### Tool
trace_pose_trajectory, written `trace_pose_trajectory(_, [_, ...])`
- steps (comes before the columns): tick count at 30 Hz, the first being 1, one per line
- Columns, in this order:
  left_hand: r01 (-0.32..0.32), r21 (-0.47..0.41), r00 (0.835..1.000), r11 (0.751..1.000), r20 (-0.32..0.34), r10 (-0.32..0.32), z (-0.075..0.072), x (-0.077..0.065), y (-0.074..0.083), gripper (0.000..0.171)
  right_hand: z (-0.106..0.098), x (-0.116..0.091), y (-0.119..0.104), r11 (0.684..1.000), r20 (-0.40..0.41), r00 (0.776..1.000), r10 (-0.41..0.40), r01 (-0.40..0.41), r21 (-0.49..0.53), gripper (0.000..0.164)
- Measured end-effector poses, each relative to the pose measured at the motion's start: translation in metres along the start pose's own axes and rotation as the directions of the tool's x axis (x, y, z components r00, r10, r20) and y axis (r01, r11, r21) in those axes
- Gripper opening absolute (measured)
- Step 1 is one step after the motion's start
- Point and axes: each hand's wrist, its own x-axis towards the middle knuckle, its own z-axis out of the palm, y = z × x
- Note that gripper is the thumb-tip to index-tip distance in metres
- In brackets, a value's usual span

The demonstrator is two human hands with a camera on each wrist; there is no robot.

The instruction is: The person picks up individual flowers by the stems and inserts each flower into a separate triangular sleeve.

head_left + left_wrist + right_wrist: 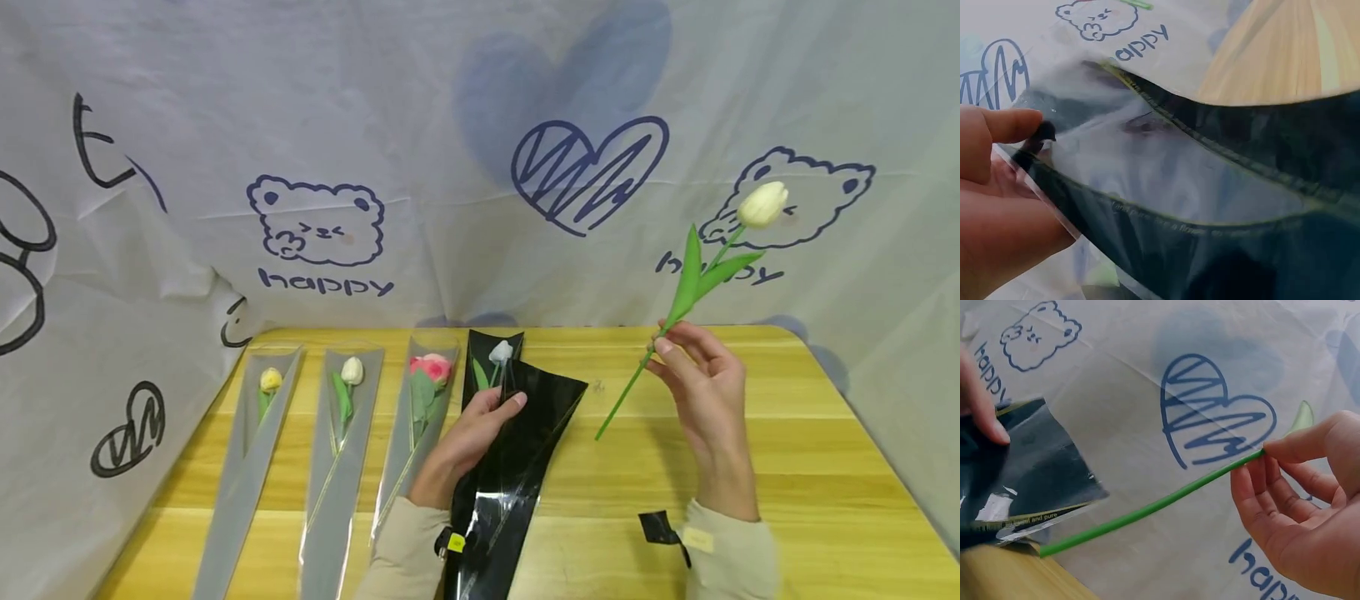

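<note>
My right hand (705, 383) pinches the green stem of a white artificial tulip (763, 205) between thumb and fingers. The bloom points up and the bare stem end slants down to the left. My left hand (472, 437) pinches the upper edge of a black flower sleeve (540, 429) with a clear front. In the left wrist view, that sleeve's mouth (1166, 181) gapes, edged by gold lettering. From the right wrist view, the lower stem (1154, 506) slants toward the sleeve's corner. Partly covered by the held sleeve, another black sleeve (474, 346) contains a pale tulip (501, 352).
To the left, grey clear-fronted sleeves lie in a row on the wooden table (810, 467). They contain a yellow flower (271, 380), a white tulip (352, 371) and a pink flower (431, 368). A white printed cloth (450, 108) hangs behind the table and along its sides.
</note>
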Motion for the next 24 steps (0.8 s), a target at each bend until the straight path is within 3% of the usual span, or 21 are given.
trace_pose_trajectory(7, [-0.017,0.075,0.999,0.997,-0.040,0.020,0.003,0.002,-0.002,0.025,0.011,0.000,0.001,0.997,-0.031,0.998,-0.051,0.053,0.051,0.014])
trace_pose_trajectory(12, [-0.040,0.113,0.996,0.993,-0.073,0.048,0.004,0.003,-0.003,0.022,0.015,0.000,0.000,0.988,-0.112,0.988,-0.107,0.118,0.101,0.026])
trace_pose_trajectory(17, [-0.042,0.123,0.993,0.992,-0.107,0.055,0.004,0.003,-0.006,0.017,0.017,0.000,-0.001,0.972,-0.173,0.973,-0.152,0.179,0.153,0.028])
trace_pose_trajectory(24, [-0.055,0.136,0.991,0.989,-0.113,0.070,0.006,0.004,-0.006,0.020,0.019,0.000,-0.003,0.940,-0.185,0.955,-0.231,0.269,0.209,0.031])
